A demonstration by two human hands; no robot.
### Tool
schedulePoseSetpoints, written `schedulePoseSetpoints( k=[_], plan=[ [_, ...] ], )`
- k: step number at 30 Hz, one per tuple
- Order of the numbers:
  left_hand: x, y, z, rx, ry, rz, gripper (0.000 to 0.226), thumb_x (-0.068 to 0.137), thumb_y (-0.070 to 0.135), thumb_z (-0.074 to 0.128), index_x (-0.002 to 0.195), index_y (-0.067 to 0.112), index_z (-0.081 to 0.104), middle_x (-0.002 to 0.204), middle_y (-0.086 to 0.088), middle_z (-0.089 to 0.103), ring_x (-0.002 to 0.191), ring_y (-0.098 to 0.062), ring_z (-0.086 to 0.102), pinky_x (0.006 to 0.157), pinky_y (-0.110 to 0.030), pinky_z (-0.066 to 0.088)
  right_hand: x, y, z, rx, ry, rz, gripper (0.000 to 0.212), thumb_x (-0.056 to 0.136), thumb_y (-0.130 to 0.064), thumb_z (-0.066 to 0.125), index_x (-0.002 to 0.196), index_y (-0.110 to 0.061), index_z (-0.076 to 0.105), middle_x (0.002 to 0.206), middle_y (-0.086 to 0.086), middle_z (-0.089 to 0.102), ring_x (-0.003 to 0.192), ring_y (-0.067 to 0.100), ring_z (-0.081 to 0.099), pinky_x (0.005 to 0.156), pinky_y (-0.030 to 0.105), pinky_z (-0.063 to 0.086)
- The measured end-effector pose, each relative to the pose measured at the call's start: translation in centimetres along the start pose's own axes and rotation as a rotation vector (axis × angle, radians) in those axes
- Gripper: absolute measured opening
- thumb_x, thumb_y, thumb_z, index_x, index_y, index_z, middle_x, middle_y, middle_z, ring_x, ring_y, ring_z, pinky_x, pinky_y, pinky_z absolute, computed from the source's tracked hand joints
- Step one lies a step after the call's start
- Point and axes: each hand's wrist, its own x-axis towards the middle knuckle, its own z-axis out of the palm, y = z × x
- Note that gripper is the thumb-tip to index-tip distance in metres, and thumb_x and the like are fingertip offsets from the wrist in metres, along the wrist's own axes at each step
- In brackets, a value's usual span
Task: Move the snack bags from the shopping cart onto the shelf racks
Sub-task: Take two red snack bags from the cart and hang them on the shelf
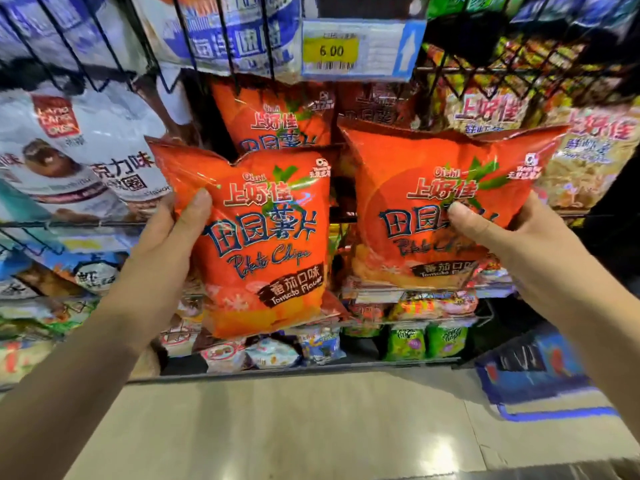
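Orange-red chip bags (263, 237), dark-blue lettering; seemingly yellow price tag (330, 50).

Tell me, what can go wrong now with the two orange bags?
The left hand grips the left bag by its side edge only, and the right hand the right bag likewise; either might slip. A shelved orange bag sits behind, so pushing in might crush it.

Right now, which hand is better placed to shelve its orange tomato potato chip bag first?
Probably the right hand: its orange tomato potato chip bag is held higher, its top overlapping the shelved orange bags. The left hand holds its twin bag lower.
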Motion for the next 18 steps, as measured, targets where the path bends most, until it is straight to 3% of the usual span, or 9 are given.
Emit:
schedulePoseSetpoints(
  k=[3,7,12,18],
  plan=[
    [0.3,0.7,0.2,-0.015,0.004,0.026,0.072,0.075,0.076,0.066,0.138,0.044,0.055,0.130,0.018,0.070,0.122,-0.004,0.065,0.113,-0.048,0.042,0.2,-0.6,-0.9,0.018,-0.012,-0.062,0.064,0.074,-0.042,0.077,0.133,-0.026,0.058,0.124,-0.009,0.073,0.114,0.011,0.070,0.092,0.028,0.058],
    [0.9,1.4,0.0,0.011,-0.020,0.028,0.091,0.077,0.082,0.067,0.153,0.040,0.041,0.145,0.017,0.060,0.135,-0.009,0.056,0.117,-0.051,0.036,1.4,-1.4,-1.6,0.043,0.051,-0.173,0.079,0.069,-0.048,0.082,0.137,-0.020,0.056,0.123,-0.010,0.074,0.116,0.009,0.069,0.089,0.017,0.055],
    [0.4,2.0,1.4,0.038,-0.016,0.088,0.050,0.083,0.070,0.059,0.127,0.047,0.062,0.129,0.017,0.071,0.123,-0.004,0.065,0.111,-0.045,0.042,3.9,-1.1,-1.8,-0.043,0.062,-0.227,0.094,0.064,-0.062,0.087,0.137,-0.012,0.056,0.123,-0.007,0.073,0.117,0.014,0.068,0.096,0.024,0.054],
    [0.0,2.0,2.4,-0.019,0.052,0.076,0.053,0.075,0.064,0.059,0.121,0.038,0.061,0.114,0.021,0.075,0.108,0.002,0.070,0.101,-0.037,0.048,6.0,2.2,-1.4,-0.100,0.046,-0.235,0.065,0.077,-0.030,0.082,0.134,-0.011,0.058,0.122,-0.004,0.074,0.116,0.014,0.069,0.102,0.032,0.053]
  ],
)
